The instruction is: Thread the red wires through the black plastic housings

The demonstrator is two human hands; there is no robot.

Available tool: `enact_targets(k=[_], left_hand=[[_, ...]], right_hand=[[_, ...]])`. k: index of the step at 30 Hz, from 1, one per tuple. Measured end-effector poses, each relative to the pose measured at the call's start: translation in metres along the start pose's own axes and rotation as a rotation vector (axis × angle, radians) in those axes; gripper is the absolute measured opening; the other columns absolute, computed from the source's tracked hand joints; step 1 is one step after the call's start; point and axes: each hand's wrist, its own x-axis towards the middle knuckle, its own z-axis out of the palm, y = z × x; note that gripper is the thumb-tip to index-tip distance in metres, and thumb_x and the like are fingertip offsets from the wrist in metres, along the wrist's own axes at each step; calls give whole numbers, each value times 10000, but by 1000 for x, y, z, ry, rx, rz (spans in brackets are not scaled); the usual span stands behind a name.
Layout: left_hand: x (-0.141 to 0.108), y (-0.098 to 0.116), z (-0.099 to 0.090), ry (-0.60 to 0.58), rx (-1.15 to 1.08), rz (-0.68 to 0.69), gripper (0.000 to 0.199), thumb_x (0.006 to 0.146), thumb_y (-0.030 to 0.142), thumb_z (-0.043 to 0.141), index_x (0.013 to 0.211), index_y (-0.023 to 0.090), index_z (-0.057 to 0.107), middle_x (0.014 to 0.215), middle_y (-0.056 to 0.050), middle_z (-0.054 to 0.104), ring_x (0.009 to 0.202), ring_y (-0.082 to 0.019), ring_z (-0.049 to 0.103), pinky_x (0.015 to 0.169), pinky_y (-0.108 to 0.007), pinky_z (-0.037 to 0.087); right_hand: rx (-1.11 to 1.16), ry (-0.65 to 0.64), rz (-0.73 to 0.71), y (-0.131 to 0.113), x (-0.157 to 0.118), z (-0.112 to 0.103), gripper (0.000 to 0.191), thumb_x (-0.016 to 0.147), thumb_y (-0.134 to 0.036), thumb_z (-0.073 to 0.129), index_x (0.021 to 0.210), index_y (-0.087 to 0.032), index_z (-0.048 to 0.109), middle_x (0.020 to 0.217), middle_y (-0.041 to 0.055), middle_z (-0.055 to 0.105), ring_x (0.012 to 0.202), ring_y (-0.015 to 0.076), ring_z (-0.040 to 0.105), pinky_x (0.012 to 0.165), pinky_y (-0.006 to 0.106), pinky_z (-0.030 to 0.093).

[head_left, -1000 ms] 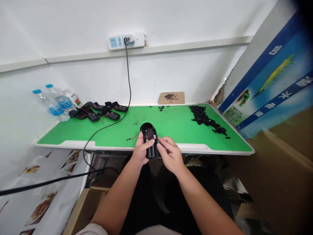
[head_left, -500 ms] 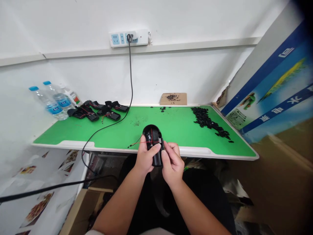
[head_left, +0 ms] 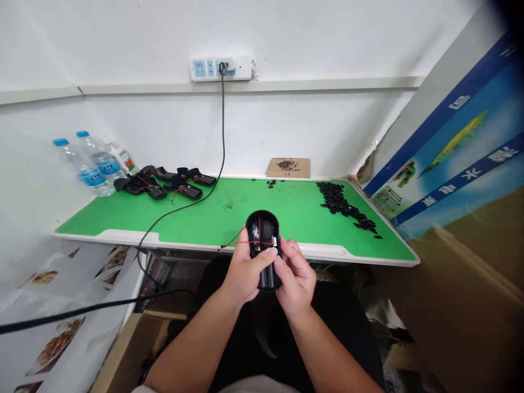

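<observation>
A black plastic housing (head_left: pixel 262 222), rounded at its far end, is held over the front edge of the green table. Thin red and black wires cross its hollow inside, and a small white connector (head_left: pixel 274 241) sits near its right side. My left hand (head_left: pixel 244 270) is wrapped round the left side of the housing, its thumb lying across the inside. Pressed to the right edge is my right hand (head_left: pixel 298 277), its thumb and fingers close together by the connector. Whether a small part lies between those fingertips is hidden.
Several similar black housings with wires (head_left: pixel 164 183) lie at the table's (head_left: pixel 213 218) left, beside water bottles (head_left: pixel 92 176). Small black parts (head_left: pixel 344 204) are heaped at the right. Dark bits lie on a cardboard piece (head_left: pixel 303 168). A black cable (head_left: pixel 223 125) hangs from a power strip (head_left: pixel 241 68).
Both hands and the housing have shifted slightly right and nearer to me. The right fingers have moved a little along the housing's edge. The view has tilted slightly.
</observation>
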Motion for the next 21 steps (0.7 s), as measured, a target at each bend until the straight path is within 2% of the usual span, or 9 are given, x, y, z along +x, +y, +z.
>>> enact_targets(k=[4,8,12,14,16,17,19,21], left_hand=[[-4,2,-2,16,-17,4,530,675,194,778,1139,218,524,960,-28,636,841,-136,614,805,-275,502],[-8,6,-8,94,-16,16,577,642,207,795,1142,218,507,909,-14,637,787,-124,609,749,-253,504],[-15,13,-19,132,48,38,642,638,230,795,1203,216,489,913,-12,622,770,-115,608,742,-245,508],[-26,17,-32,135,140,7,742,681,279,766,1328,262,402,906,-11,620,734,-133,620,683,-266,525],[-45,20,-52,87,315,-127,856,719,334,731,1437,330,265,873,-10,632,657,-165,627,588,-303,531],[-57,22,-64,54,427,-215,869,730,352,722,1456,348,246,870,-16,645,648,-182,632,578,-324,534],[-84,25,-90,33,644,-316,753,722,362,741,1397,331,408,996,-47,668,787,-209,659,709,-348,551],[-110,28,-116,85,721,-345,523,801,390,671,1290,265,534,1145,-82,635,967,-218,633,851,-375,531]], right_hand=[[-76,-69,35,-5,4,-1,430,896,-277,555,1325,-291,572,994,64,634,922,209,593,822,380,503],[-63,-104,8,-8,2,4,404,879,-241,593,1276,-312,612,898,36,641,821,182,603,717,321,514],[-41,-162,24,-2,-9,9,413,866,-220,620,1268,-314,617,886,32,641,800,171,604,700,303,512],[-17,-212,81,7,-12,7,349,857,-274,638,1205,-281,669,890,48,660,807,187,616,724,325,516],[23,-208,156,19,-7,4,290,865,-353,621,1113,-241,721,858,63,679,780,202,627,743,357,516],[34,-189,195,26,0,3,292,874,-385,601,1076,-222,735,817,65,681,745,203,627,738,367,515],[-8,-166,267,40,21,3,328,875,-422,580,1038,-189,744,718,58,666,652,192,606,684,362,512],[-139,-240,316,56,51,10,346,847,-437,594,1007,-171,747,692,55,665,582,175,578,604,332,497]])
